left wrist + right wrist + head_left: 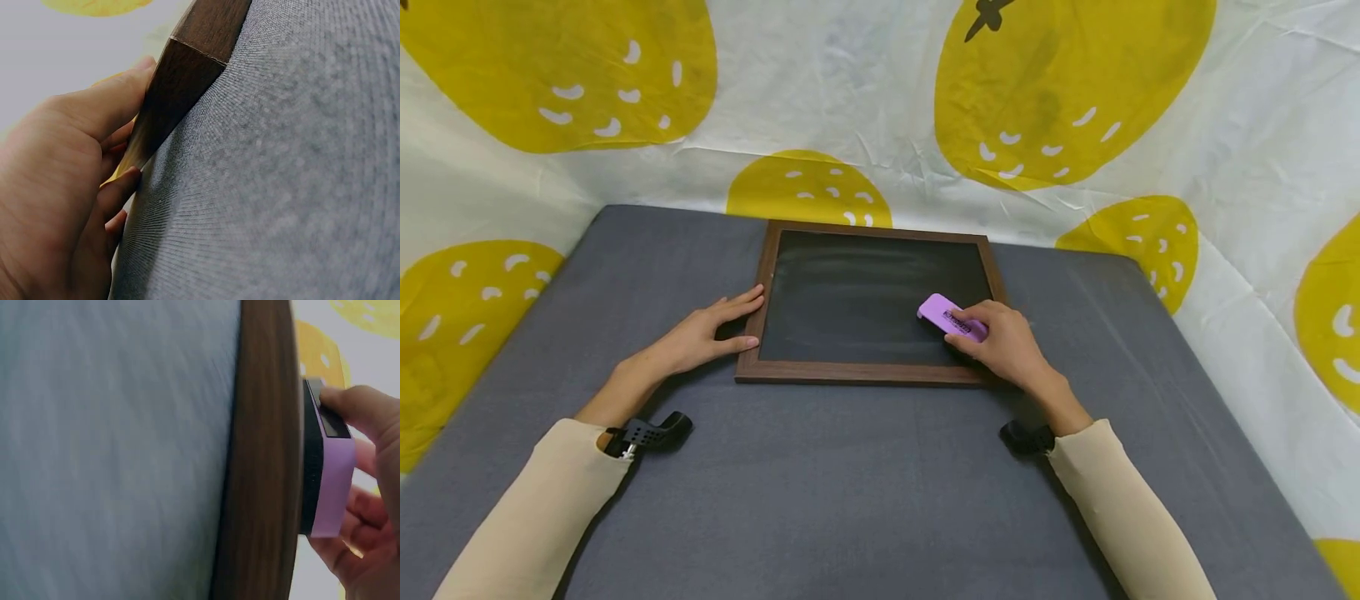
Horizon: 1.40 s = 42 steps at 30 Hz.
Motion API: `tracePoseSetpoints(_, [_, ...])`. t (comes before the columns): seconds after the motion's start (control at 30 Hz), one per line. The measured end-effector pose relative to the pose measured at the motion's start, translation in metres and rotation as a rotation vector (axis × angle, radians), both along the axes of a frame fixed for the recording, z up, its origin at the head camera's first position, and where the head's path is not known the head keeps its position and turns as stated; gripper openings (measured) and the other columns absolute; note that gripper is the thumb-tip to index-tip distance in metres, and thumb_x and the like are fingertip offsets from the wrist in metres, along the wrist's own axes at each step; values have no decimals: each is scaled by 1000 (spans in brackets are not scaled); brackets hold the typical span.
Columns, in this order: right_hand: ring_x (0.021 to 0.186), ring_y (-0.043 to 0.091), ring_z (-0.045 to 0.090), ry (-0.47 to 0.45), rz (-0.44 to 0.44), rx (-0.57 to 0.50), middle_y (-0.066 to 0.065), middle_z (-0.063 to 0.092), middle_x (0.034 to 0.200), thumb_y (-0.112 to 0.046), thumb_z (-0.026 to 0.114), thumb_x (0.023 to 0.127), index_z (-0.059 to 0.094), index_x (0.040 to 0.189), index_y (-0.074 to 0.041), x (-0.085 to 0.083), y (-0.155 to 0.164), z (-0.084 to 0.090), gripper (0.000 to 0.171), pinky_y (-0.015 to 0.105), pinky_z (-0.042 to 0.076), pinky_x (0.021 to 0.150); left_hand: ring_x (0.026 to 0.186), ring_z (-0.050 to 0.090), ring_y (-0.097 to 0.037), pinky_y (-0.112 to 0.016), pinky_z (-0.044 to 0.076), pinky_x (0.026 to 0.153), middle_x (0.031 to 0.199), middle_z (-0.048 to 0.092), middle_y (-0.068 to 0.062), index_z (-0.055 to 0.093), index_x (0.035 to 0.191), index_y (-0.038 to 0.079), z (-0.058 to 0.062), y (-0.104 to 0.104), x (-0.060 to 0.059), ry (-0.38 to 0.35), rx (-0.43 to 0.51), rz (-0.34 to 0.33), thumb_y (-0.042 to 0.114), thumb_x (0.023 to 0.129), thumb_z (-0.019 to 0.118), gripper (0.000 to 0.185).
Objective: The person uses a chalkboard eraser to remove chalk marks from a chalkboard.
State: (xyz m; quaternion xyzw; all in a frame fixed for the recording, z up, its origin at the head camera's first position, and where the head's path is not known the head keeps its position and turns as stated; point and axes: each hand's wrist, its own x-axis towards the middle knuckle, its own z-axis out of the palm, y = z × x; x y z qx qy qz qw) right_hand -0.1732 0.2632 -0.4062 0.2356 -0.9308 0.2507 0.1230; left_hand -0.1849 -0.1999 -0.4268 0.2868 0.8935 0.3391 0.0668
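Observation:
A blackboard in a brown wooden frame lies on the grey cloth, with faint chalk smears on its dark surface. My right hand grips a purple eraser at the board's lower right. In the right wrist view the eraser shows a dark felt side facing the board, just past the wooden edge. My left hand rests at the frame's left side, its fingers fairly straight and touching the wood. The left wrist view shows that hand's thumb against the frame near a corner.
Grey cloth covers the table. Behind it and along the sides hangs a white sheet with large yellow fruit prints. Black bands with camera mounts sit on both wrists, below beige sleeves.

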Motion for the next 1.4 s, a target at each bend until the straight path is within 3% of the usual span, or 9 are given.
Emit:
tracePoseSetpoints(0.27, [74,24,61,132,-38,89,12,67,90,-31,80,78,74,98,-1,5,-43,1,36,40,49,61,139,9,-48,-64,9,107,158,18,-2,31,151,11,1,-2,2,-2,-13,22,32,92,66,72])
tracePoseSetpoints(0.43, [73,21,59,97,-4,140,12,67,92,-33,76,82,73,102,-2,7,-84,6,37,38,50,60,138,9,-50,-67,7,106,158,17,-1,29,152,13,0,1,1,-11,-17,9,34,92,65,73])
tracePoseSetpoints(0.7, [73,18,56,64,58,192,5,65,87,-37,72,85,73,105,-9,5,-153,14,35,36,49,62,141,11,-43,-59,10,110,158,19,1,32,151,12,0,2,-3,-1,-15,8,32,91,67,72])
tracePoseSetpoints(0.93, [87,20,61,45,95,245,7,67,101,-39,68,88,71,114,-12,7,-203,16,37,36,54,69,139,12,-49,-63,12,108,157,21,1,33,151,14,0,0,-1,-14,4,21,32,90,67,72])
tracePoseSetpoints(1.13, [94,21,60,-9,76,269,7,66,106,-38,67,89,69,118,-14,9,-202,17,38,38,55,73,138,12,-50,-65,12,107,157,20,1,32,151,14,1,0,2,-20,6,20,33,91,67,72])
tracePoseSetpoints(1.4, [89,21,58,-10,26,187,7,65,104,-35,70,88,71,115,-14,12,-159,12,35,38,53,67,139,11,-49,-63,10,108,158,19,-1,32,151,11,1,1,1,2,-2,3,32,91,66,72])
